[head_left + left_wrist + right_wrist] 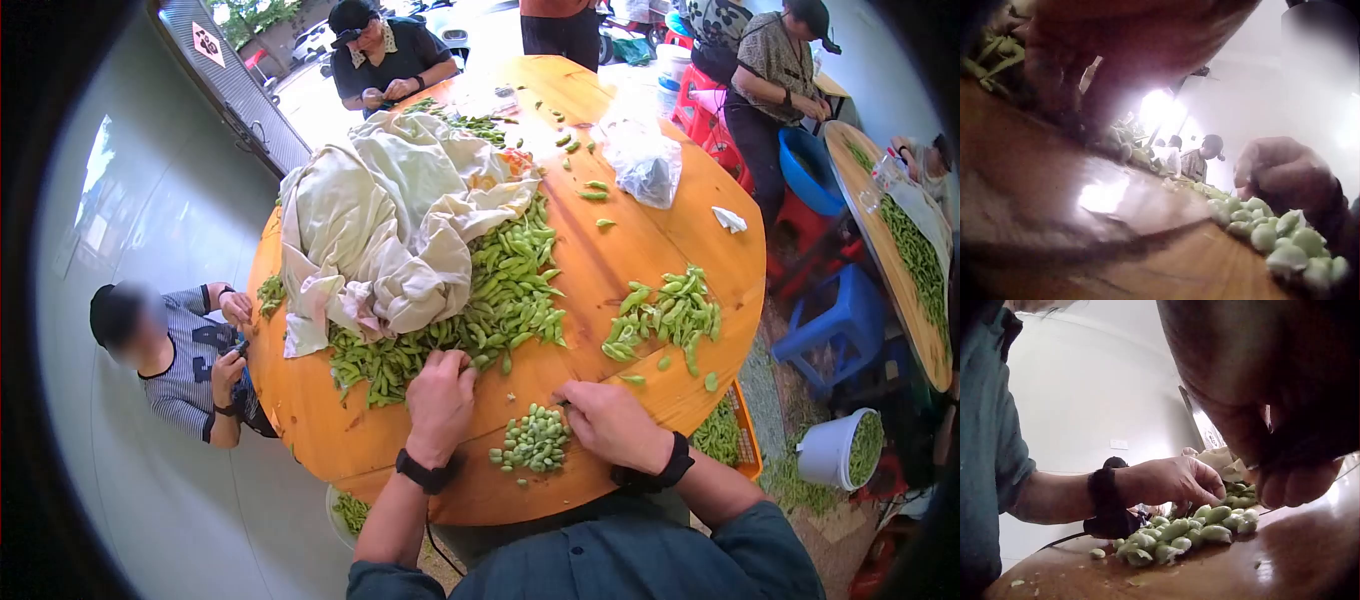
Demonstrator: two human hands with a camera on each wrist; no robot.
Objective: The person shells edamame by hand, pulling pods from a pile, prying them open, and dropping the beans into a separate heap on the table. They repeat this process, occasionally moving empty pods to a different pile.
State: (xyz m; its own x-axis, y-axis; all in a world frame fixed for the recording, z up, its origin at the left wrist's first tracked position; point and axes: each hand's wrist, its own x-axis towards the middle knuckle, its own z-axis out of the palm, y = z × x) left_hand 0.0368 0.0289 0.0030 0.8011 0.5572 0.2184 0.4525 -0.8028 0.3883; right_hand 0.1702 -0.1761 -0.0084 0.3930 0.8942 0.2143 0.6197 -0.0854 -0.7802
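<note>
My left hand (440, 400) reaches to the near edge of a heap of green soybean pods (515, 285), its bent fingers down among them. Whether it grips a pod I cannot tell. My right hand (612, 425) stays over the table to the right, fingers curled, with a small dark object (565, 403) showing at its fingertips. Between the hands lies a small pile of shelled green beans (537, 440), close beside the right fingertips. The right wrist view shows these beans (1179, 540) with the left hand (1172, 481) behind them.
A crumpled pale cloth (385, 220) covers much of the heap on the round wooden table (640, 400). More pods (665, 315) lie at right, near a plastic bag (645, 165). Below the table's edge stand an orange crate (748, 430) and a white bucket (835, 455). Other people sit around.
</note>
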